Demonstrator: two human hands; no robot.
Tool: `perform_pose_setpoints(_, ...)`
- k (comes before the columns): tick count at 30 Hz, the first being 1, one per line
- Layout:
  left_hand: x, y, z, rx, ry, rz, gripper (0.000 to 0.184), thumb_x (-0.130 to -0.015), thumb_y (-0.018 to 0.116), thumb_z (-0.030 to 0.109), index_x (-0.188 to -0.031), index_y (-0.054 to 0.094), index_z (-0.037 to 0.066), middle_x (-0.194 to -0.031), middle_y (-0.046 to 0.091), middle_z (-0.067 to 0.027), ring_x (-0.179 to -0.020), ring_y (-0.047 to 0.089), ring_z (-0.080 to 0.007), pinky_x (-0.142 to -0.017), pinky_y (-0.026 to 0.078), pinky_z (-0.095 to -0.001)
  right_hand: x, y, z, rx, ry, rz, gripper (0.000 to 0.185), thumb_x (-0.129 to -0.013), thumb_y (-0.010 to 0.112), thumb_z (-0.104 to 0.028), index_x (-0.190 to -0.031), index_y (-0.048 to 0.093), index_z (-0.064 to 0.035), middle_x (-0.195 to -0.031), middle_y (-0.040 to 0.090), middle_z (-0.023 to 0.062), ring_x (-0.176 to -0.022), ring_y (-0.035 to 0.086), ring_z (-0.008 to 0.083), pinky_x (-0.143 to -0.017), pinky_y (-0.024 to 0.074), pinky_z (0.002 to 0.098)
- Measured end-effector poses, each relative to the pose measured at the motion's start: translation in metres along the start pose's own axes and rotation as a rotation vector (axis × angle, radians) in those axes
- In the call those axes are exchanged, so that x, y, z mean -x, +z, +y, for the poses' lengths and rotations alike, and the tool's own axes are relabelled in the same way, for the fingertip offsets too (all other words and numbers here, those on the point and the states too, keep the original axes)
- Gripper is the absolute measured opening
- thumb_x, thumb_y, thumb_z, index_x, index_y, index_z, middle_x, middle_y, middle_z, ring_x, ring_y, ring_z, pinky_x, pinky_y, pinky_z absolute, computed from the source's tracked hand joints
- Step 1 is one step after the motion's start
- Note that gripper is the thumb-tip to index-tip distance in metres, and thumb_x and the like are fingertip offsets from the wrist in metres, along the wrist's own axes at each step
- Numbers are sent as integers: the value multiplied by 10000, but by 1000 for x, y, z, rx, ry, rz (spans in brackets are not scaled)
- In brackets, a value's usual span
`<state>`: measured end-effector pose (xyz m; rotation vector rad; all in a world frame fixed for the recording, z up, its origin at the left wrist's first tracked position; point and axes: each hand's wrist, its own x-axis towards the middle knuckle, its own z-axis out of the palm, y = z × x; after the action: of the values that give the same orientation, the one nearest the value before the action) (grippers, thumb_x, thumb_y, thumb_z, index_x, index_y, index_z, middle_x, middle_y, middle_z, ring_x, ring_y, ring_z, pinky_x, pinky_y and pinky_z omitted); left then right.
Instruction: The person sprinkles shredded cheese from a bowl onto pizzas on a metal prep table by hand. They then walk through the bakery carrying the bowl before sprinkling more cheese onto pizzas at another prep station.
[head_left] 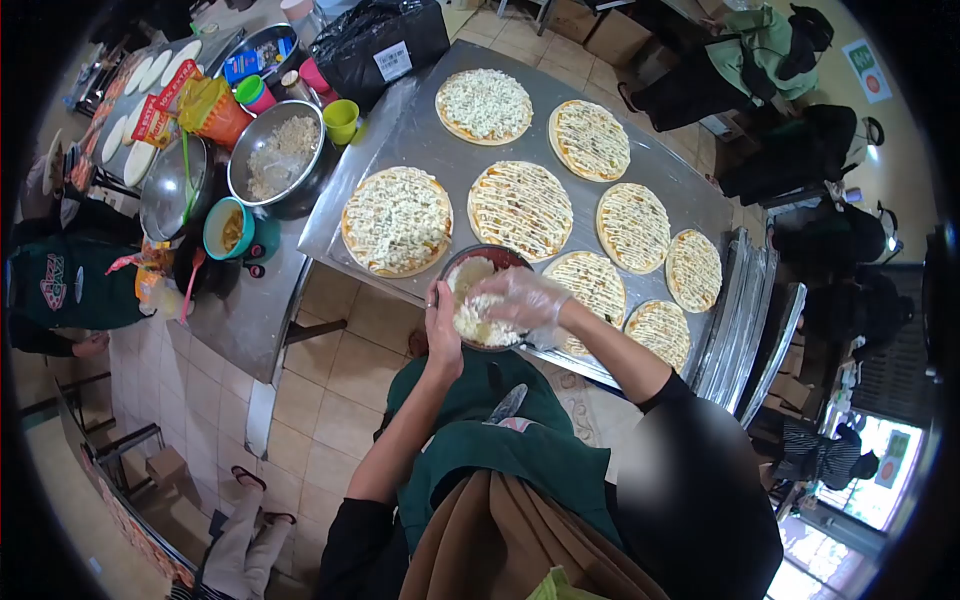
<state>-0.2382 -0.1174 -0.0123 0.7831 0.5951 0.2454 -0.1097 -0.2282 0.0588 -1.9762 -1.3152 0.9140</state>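
Observation:
My left hand (442, 325) is bare and grips the left side of a dark bowl (497, 254), held in front of my apron at the tray's near edge. White crumbled cheese (468, 326) lies in the bowl. My right hand (520, 302), in a clear plastic glove, reaches into the bowl with fingers curled into the cheese; its fingertips are partly hidden. Just beyond the bowl lies a pizza striped with white sauce (520, 208). To its left, a pizza (397, 220) is heaped with white cheese, as is another pizza (485, 105) farther back.
Several more striped pizzas lie on the big metal tray (440, 130). At left, a side table (230, 325) bears a steel bowl (325, 160), a teal bowl (212, 232) and a red spoon (192, 285). A person in a green apron (80, 280) stands beyond; more people are at right.

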Motion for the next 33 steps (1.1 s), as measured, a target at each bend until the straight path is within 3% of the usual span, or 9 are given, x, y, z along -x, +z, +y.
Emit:
perform_pose_setpoints(4, -17, 16, -19, 49, -21, -8, 511, -990, 423, 402, -1311, 394, 6, -1273, 474, -93, -1181, 429, -161, -1021, 311, -298, 1, -31, 31, -296, 172, -119, 350, -919, 603, -317, -1130, 623, -38, -963, 677, 34, -849, 578, 58, -747, 494, 256)
perform_pose_setpoints(7, -28, 32, -30, 61, -47, 47, 467, -1006, 367, 394, -1313, 411, 46, -1279, 504, -76, -1161, 502, -169, -991, 402, -330, -1, -63, 23, -560, 295, -155, 339, -924, 595, -324, -1115, 632, -47, -981, 673, 12, -861, 583, 58, -704, 503, 247)
perform_pose_setpoints(15, -30, 28, -50, 216, -78, 24, 450, -996, 396, 402, -1266, 437, 43, -1240, 511, -67, -1153, 482, -144, -1002, 364, -302, -17, -130, 61, -971, 304, -64, 356, -892, 643, -287, -1160, 596, -58, -963, 645, 15, -769, 575, 55, -644, 474, 203)
perform_pose_setpoints(19, -7, 21, -34, 186, -43, 102, 453, -1004, 368, 401, -1259, 458, 38, -1244, 537, -80, -1147, 520, -164, -1005, 389, -314, -35, -132, 125, -395, 176, -129, 368, -829, 668, -101, -1186, 586, -58, -1033, 641, 15, -820, 559, 43, -671, 478, 227)
perform_pose_setpoints(20, 0, 18, -30, 175, -60, 121, 495, -1001, 357, 423, -1280, 454, 26, -1269, 536, -94, -1162, 523, -182, -1005, 399, -323, -39, -121, 136, -555, 211, -67, 369, -792, 655, -31, -1157, 608, -63, -950, 658, 1, -797, 566, 56, -687, 480, 233)
perform_pose_setpoints(24, 23, 7, -20, 189, -85, 204, 535, -993, 350, 457, -1303, 437, 30, -1270, 536, -103, -1154, 536, -197, -988, 425, -344, -54, -108, 179, 78, 246, -72, 388, -758, 687, -192, -1127, 627, -89, -1041, 655, 76, -894, 607, 169, -845, 483, 283)
perform_pose_setpoints(26, 31, -3, -22, 129, -63, 225, 593, -972, 352, 511, -1342, 404, 50, -1305, 516, -112, -1176, 525, -233, -995, 430, -378, -56, -101, 220, -263, 81, 49, 389, -752, 695, -217, -1113, 627, -91, -997, 662, 74, -889, 613, 172, -817, 492, 302)
perform_pose_setpoints(31, 50, -9, -16, 128, -89, 310, 612, -964, 354, 533, -1364, 384, 70, -1328, 496, -108, -1186, 517, -250, -993, 436, -405, -36, -117, 212, 268, -28, 102, 299, -784, 684, -182, -1068, 622, -109, -842, 669, 64, -747, 608, 207, -713, 505, 327)
perform_pose_setpoints(33, 55, -3, -9, 138, -92, 307, 605, -965, 356, 529, -1366, 383, 76, -1328, 495, -102, -1189, 512, -248, -995, 432, -405, -29, -120, 202, 0, 259, 24, 294, -754, 684, -141, -1042, 628, -115, -859, 666, 77, -755, 607, 206, -709, 501, 325)
